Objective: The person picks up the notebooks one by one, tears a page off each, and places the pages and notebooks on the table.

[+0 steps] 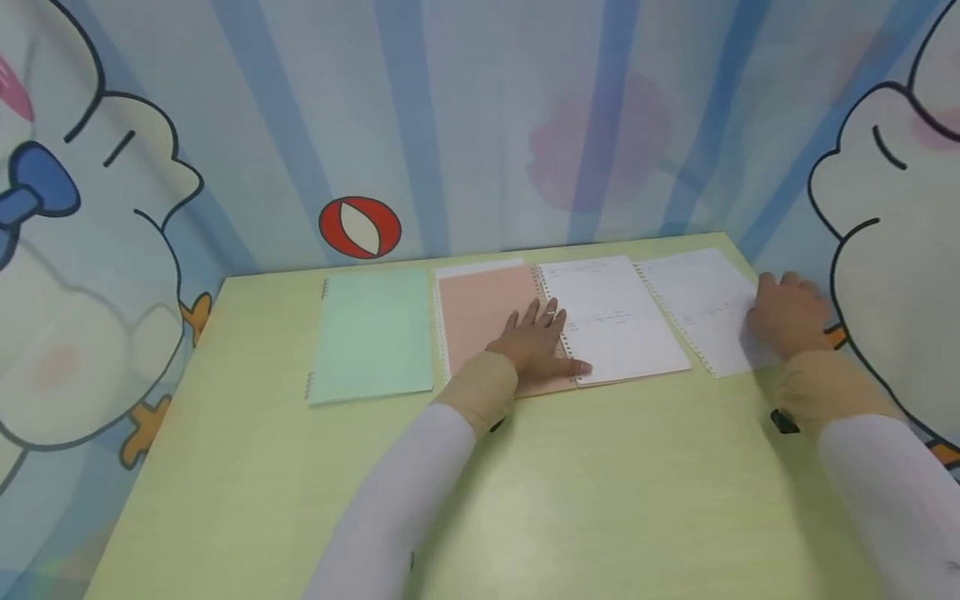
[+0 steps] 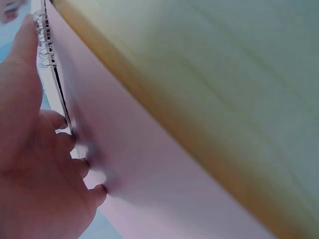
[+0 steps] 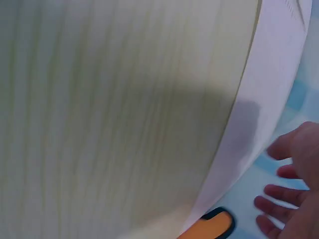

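Note:
My left hand (image 1: 531,343) rests with fingers spread across the spiral binding of an opened notebook. Its fingers lie by the pink cover (image 1: 480,308), and the thumb touches the white written page (image 1: 618,312). In the left wrist view the fingertips meet the pink sheet (image 2: 134,164) beside the coil (image 2: 44,40). To the right lies a loose white sheet (image 1: 693,304) with a punched left edge. At that sheet's right edge is my right hand (image 1: 790,313), its fingers loosely bent and holding nothing. The right wrist view shows them apart, beside the paper (image 3: 239,134).
A green spiral notebook (image 1: 375,337) lies at the left on the pale yellow table (image 1: 585,483). A white punched sheet (image 1: 480,267) peeks out from under the pink cover. Printed cloth walls (image 1: 480,125) stand behind the table and at both sides.

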Tool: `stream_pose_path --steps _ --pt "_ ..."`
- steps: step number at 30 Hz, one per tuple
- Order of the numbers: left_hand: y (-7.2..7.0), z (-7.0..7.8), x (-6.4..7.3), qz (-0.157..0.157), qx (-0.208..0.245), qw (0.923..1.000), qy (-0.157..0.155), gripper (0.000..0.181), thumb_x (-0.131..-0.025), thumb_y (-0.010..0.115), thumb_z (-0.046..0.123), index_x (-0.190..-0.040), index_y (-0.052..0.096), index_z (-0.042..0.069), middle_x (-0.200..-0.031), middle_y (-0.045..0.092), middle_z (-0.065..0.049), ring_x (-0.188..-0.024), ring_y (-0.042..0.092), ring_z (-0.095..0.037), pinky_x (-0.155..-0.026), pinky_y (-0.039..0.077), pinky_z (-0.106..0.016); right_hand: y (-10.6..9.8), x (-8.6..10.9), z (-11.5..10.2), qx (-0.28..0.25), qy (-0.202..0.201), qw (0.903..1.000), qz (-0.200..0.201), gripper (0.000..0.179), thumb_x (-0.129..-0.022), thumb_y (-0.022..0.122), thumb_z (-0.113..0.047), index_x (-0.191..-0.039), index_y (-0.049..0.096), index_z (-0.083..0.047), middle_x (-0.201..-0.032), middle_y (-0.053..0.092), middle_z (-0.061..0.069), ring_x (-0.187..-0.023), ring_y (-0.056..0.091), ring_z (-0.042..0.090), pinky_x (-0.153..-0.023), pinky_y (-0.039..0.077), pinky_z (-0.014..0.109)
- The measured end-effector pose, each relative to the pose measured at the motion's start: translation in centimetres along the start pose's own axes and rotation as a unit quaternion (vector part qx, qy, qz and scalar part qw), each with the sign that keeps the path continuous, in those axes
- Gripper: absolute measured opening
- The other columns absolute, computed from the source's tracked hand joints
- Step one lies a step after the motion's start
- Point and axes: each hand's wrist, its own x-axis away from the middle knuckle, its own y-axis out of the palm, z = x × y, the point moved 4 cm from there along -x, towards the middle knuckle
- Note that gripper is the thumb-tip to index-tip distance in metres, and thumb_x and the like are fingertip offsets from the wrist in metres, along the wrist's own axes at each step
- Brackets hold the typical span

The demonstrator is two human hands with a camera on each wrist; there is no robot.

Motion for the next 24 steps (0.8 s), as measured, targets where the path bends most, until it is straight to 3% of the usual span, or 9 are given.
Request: stream_pose_path --steps 2,5,9,13,16,19,24 --pt "0.0 0.2 -0.2 0.008 -0.009 0.9999 0.006 0.114 -0.093 0.044 0.088 -0.172 0.011 0.013 -0.178 0.002 -0.007 -0.164 0.0 -0.032 -0.13 0.008 -0.055 -0.4 0.2 -1.9 -0.011 -0.024 0.9994 0.023 0.038 -0.105 0.047 -0.013 -0.128 0.045 0.017 -0.123 0.044 0.046 -0.113 0.043 0.067 -0.089 0.037 0.079" --pt "-0.1 0.1 -0.7 0.024 -0.025 0.9994 0.01 0.117 -0.089 0.042 0.092 -0.171 0.018 0.011 -0.178 0.01 -0.007 -0.164 0.008 -0.031 -0.129 0.016 -0.054 -0.9 0.6 -5.7 -0.06 -0.098 0.993 0.026 0.049 -0.108 0.055 -0.021 -0.141 0.047 0.014 -0.135 0.046 0.044 -0.12 0.047 0.064 -0.096 0.039 0.076" --pt "-0.9 -0.2 -1.0 0.056 0.003 0.9983 0.016 0.115 -0.088 0.045 0.092 -0.168 0.031 0.01 -0.176 0.021 -0.005 -0.162 0.017 -0.025 -0.128 0.025 -0.048 -1.2 2.5 -11.1 -0.11 -0.187 0.9758 -0.025 0.063 -0.109 0.059 -0.034 -0.155 0.043 0.007 -0.152 0.043 0.038 -0.135 0.045 0.059 -0.109 0.038 0.071" --pt "-1.6 -0.8 -0.6 0.095 -0.006 0.995 0.032 0.105 -0.092 0.048 0.086 -0.161 0.044 0.008 -0.172 0.031 -0.007 -0.158 0.029 -0.025 -0.123 0.036 -0.044 0.0 4.9 -15.7 -0.115 -0.227 0.9647 -0.067 0.072 -0.106 0.066 -0.04 -0.159 0.041 0.002 -0.161 0.037 0.034 -0.145 0.037 0.056 -0.116 0.033 0.069" --pt "-1.6 -0.5 0.8 0.099 -0.063 0.9919 0.049 0.094 -0.097 0.049 0.079 -0.156 0.051 0.006 -0.164 0.045 -0.01 -0.148 0.044 -0.029 -0.116 0.044 -0.047 1.3 6.4 -17.8 -0.112 -0.252 0.9578 -0.082 0.074 -0.103 0.07 -0.043 -0.156 0.046 0.003 -0.16 0.038 0.034 -0.145 0.038 0.055 -0.117 0.033 0.067" --pt "-1.1 -0.3 2.8 0.076 -0.114 0.9889 0.057 0.086 -0.097 0.053 0.077 -0.148 0.058 0.008 -0.15 0.058 -0.01 -0.136 0.056 -0.03 -0.11 0.049 -0.048 2.5 7.2 -19.3 -0.105 -0.275 0.9524 -0.078 0.073 -0.1 0.073 -0.045 -0.151 0.052 0.003 -0.159 0.043 0.031 -0.145 0.041 0.053 -0.118 0.034 0.065" --pt "-0.8 -0.7 5.5 0.057 -0.169 0.9828 0.047 0.064 -0.095 0.068 0.066 -0.127 0.069 0.011 -0.12 0.069 -0.006 -0.109 0.065 -0.026 -0.095 0.053 -0.044 3.4 7.8 -20.7 -0.089 -0.296 0.9481 -0.075 0.077 -0.096 0.078 -0.046 -0.151 0.054 0.003 -0.158 0.048 0.028 -0.146 0.043 0.049 -0.12 0.034 0.062"
